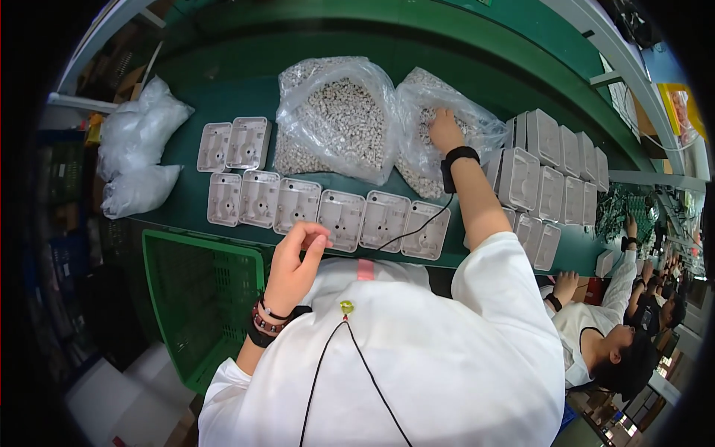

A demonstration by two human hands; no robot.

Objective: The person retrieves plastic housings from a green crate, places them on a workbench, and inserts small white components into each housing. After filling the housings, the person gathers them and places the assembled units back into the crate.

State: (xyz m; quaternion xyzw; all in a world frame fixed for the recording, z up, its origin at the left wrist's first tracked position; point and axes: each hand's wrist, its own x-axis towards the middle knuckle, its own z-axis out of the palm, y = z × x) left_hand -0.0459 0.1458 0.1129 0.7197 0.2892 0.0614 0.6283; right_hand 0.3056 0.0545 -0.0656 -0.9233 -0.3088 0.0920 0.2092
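My right hand reaches into the open clear plastic bag of small whitish pieces. Its fingers are bent together on the pieces; whatever they grip is hidden. In front of my body, my left hand is raised near the table's front edge, just by the row of open light-grey plastic housings. Thumb and fingertips are drawn close in a pinch, and anything between them is too small to make out. Two more housings stand behind the row's left end. Each lies open side up, showing posts and holes inside.
A larger bag of pieces sits at the middle back. Stacked housings stand right, and crumpled clear bags lie left. A green crate is below the table's left edge. A black cable hangs from my right wristband. Other people sit at right.
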